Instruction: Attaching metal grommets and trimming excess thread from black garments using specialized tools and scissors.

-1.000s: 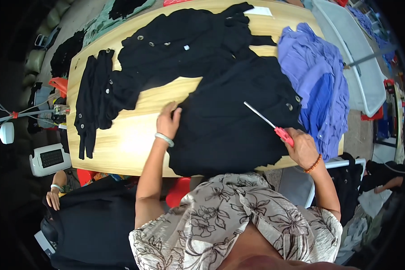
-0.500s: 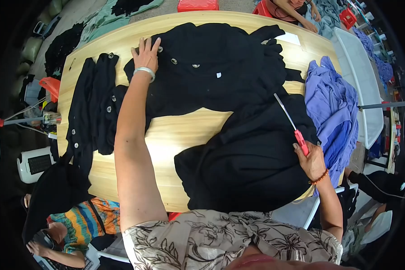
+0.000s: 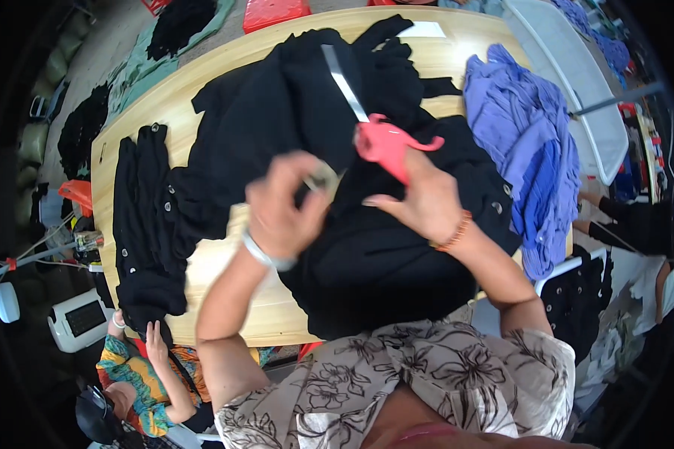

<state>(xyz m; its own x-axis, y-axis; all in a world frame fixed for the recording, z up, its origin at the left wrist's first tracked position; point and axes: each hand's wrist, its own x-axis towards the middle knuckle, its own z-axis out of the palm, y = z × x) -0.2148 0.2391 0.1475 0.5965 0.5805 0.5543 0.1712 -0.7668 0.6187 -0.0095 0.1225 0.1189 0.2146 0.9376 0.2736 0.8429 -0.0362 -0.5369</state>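
Note:
A black garment (image 3: 277, 105) lies bunched across the table, with more of its dark cloth (image 3: 397, 277) piled up toward my body. Over it, my left hand (image 3: 286, 206) is blurred, fingers curled round a small, shiny, ring-like thing (image 3: 322, 179) whose kind I cannot make out. My right hand (image 3: 430, 198) grips the red handles of a pair of scissors (image 3: 382, 146), the thumb sticking out to the side. Their long metal blades point away over the garment.
Black buttoned pieces (image 3: 146, 202) lie at the table's left. Crumpled purple cloth (image 3: 520, 142) covers the right edge, beside a white plastic tub (image 3: 577, 90). A red stool (image 3: 275, 13) stands beyond the far edge. A person in a colourful shirt (image 3: 157, 374) is at lower left.
My left hand has left the garment's upper left and drawn back toward me, now curled. My right hand has carried the scissors left, to the middle. The far cloth has been folded over, covering its buttons.

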